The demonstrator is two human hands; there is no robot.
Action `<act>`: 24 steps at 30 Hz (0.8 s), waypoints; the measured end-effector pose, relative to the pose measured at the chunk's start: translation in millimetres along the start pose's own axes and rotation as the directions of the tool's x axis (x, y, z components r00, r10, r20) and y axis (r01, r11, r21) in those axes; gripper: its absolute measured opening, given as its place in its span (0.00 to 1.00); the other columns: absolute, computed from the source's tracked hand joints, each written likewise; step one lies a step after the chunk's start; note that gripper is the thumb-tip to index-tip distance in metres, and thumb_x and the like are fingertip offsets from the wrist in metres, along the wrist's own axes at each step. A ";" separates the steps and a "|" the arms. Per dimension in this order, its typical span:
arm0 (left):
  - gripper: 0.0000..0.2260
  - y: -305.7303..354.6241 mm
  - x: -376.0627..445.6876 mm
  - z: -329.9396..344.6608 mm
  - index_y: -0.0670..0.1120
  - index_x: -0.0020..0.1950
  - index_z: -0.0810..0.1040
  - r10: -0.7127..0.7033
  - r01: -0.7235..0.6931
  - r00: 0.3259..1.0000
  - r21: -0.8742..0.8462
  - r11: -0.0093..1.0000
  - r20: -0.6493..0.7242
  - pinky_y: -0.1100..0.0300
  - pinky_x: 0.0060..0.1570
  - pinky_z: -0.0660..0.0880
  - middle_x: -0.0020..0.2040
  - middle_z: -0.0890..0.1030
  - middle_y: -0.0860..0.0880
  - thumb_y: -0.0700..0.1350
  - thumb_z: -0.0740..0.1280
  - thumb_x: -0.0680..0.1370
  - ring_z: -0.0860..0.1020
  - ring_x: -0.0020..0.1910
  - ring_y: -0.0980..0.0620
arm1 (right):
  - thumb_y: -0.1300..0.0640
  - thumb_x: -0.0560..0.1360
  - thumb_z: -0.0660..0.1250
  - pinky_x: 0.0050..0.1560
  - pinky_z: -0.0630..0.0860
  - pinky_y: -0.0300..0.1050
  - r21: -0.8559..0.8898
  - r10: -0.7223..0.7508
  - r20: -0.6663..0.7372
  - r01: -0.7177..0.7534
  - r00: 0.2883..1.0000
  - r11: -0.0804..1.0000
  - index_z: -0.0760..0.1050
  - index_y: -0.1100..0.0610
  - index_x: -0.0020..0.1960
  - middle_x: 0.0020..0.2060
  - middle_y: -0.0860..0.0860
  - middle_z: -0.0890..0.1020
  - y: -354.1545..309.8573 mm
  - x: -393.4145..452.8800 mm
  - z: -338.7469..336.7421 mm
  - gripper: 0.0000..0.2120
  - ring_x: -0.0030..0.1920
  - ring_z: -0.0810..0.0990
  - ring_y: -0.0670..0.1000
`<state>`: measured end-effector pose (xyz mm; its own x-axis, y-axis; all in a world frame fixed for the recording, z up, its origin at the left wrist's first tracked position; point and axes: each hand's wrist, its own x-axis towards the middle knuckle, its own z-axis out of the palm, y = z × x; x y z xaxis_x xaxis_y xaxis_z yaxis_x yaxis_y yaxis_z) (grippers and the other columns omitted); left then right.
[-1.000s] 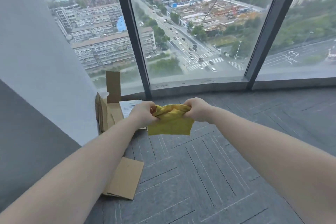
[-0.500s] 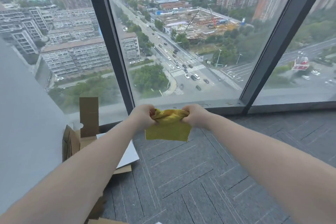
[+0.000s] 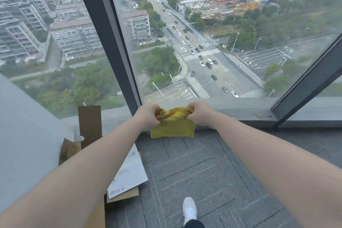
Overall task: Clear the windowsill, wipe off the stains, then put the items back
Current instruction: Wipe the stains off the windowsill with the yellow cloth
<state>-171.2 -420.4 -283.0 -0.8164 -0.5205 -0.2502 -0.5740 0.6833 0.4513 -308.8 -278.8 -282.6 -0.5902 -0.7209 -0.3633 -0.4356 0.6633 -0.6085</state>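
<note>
Two bare arms reach forward; the left hand (image 3: 147, 116) and right hand (image 3: 199, 114) each clench an upper corner of a bunched yellow microfibre cloth (image 3: 173, 126), which hangs between them. Just beyond the hands runs the grey windowsill (image 3: 246, 114), with brownish stains (image 3: 258, 115) to the right hand's right.

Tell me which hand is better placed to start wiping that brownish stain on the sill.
Probably the right hand. Both hands grip the yellow cloth, but the brownish stain on the grey windowsill lies to the right, nearer that hand; the left hand would have to cross over.
</note>
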 end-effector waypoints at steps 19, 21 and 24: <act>0.05 -134.9 253.5 29.6 0.46 0.46 0.75 -0.201 0.201 0.980 -0.024 0.979 0.000 0.61 0.42 0.65 0.46 0.78 0.46 0.38 0.66 0.72 0.74 0.48 0.45 | 0.64 0.74 0.63 0.39 0.72 0.42 -0.081 -0.009 0.191 0.025 0.982 0.996 0.78 0.62 0.51 0.42 0.55 0.78 -14.0 306.8 39.7 0.08 0.44 0.76 0.55; 0.06 -157.0 275.1 58.9 0.47 0.43 0.73 -0.225 0.226 0.974 -0.029 0.974 0.019 0.61 0.41 0.65 0.43 0.76 0.47 0.37 0.65 0.71 0.76 0.50 0.43 | 0.64 0.74 0.63 0.35 0.70 0.40 -0.084 -0.001 0.222 0.021 0.975 0.996 0.77 0.58 0.50 0.42 0.54 0.77 2.4 337.7 61.9 0.07 0.44 0.75 0.55; 0.07 -193.3 315.3 113.3 0.47 0.41 0.70 -0.264 0.265 0.964 -0.033 0.964 0.031 0.61 0.40 0.65 0.42 0.74 0.49 0.36 0.65 0.71 0.76 0.49 0.43 | 0.64 0.74 0.63 0.38 0.71 0.41 -0.092 -0.020 0.259 0.045 0.966 0.995 0.78 0.57 0.52 0.43 0.54 0.78 38.4 390.9 104.2 0.09 0.45 0.75 0.54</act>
<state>-324.8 -658.6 -546.2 -0.6376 -0.6662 -0.3870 -0.7673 0.5037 0.3969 -485.4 -556.0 -521.5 -0.3851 -0.7612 -0.5217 -0.5222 0.6459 -0.5569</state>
